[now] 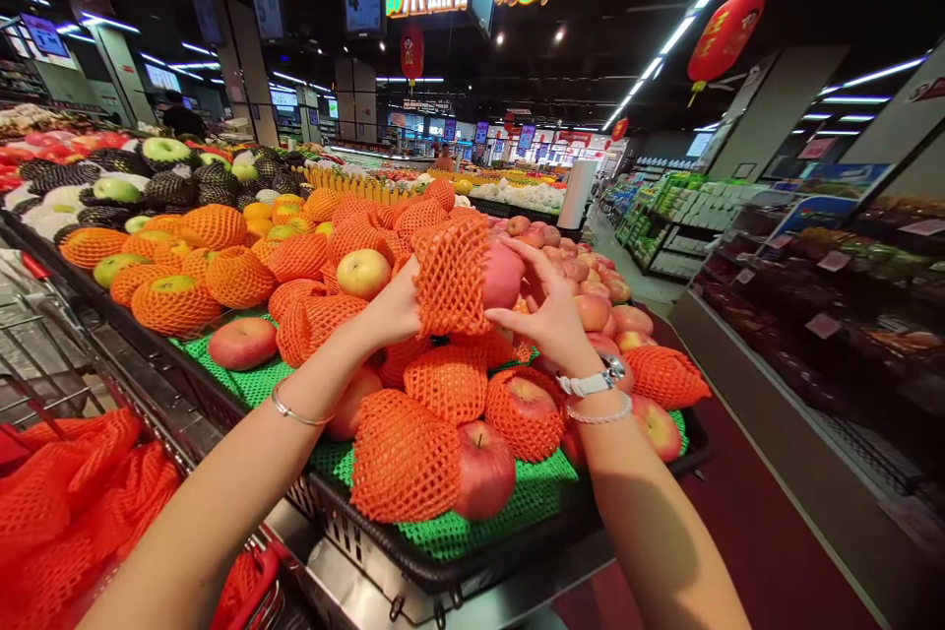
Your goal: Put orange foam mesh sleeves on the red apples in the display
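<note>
Over the front of the fruit display, an apple (503, 273) sits partly inside an orange foam net sleeve (452, 278). My left hand (400, 303) is at the sleeve's left end, with its fingers hidden in or behind the netting. On the other side my right hand (550, 300) is closed around the apple's bare end, thumb below and fingers above. Just beneath them lie a netted apple (526, 409), a half-sleeved apple (487, 471) and another foam net sleeve (408, 456) on a green mesh liner (528, 502).
A black display tray (443, 571) borders the fruit. Bare apples (591, 266) are piled to the right, netted orange-sleeved fruit (214, 228) to the left. A shopping cart (36, 345) with a heap of red-orange netting (81, 502) stands at the left. Shelves (819, 305) line the right aisle.
</note>
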Demonstrator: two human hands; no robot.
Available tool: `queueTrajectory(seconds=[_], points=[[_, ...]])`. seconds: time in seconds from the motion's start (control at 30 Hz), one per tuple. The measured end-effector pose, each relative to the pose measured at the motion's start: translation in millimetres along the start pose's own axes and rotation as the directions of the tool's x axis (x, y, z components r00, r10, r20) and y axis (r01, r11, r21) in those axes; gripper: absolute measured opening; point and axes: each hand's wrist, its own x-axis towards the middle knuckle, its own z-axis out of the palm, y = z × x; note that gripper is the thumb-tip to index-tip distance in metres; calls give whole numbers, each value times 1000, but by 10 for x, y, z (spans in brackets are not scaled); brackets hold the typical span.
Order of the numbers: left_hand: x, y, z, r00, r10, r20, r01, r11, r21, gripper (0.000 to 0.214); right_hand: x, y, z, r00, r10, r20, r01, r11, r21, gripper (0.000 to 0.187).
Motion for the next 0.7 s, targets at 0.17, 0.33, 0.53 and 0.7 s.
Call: queueTrajectory(seconds=[0.17,0.33,0.53,0.7], points=[[23,99,24,995,40,96,-33,997,-74,62,-18,18,30,996,79,51,-79,997,7,74],[44,110,24,998,20,58,-17,999,-50,57,1,56,100,993,111,49,-118,977,179,79],[61,142,59,991,110,74,-118,988,102,37,-2,54,161,986,166,-19,-158,964,215,59],[36,164,101,992,52,113,-69,985,155,30,-20,-64,198,975,72,-212,-66,997,34,34]])
